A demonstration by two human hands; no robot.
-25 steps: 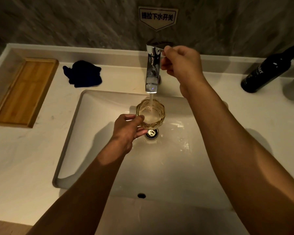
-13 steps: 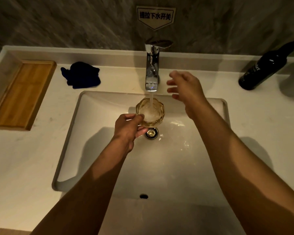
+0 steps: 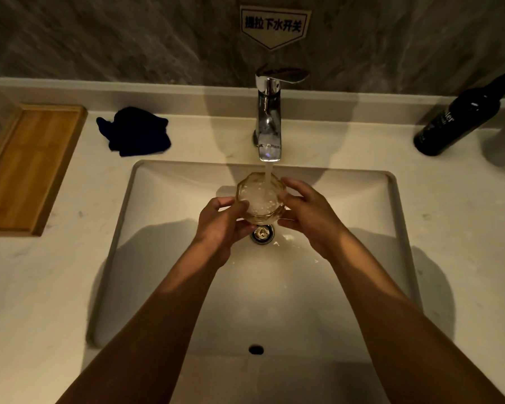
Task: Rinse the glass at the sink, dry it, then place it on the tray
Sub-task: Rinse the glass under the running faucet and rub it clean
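Joining the left hand (image 3: 222, 225) at the glass, the right hand (image 3: 309, 214) has come down from the faucet lever, where it was 1 second ago, so both hands now cup the faceted amber tumbler (image 3: 260, 196) from opposite sides. That suggests the water is set and the rinse proper is beginning; drying and placing are not yet started. The tumbler sits upright under the chrome faucet (image 3: 268, 121), above the drain (image 3: 262, 233) near the back edge of the sink basin (image 3: 164, 243), with the stream (image 3: 268, 170) falling straight into its mouth. It looks nearly full, the water inside churned white with bubbles, its ribbed walls tinted gold. The dark blue cloth (image 3: 134, 131) lies on the countertop toward the back left, beside the wooden tray (image 3: 27, 167) at the left edge, both untouched.
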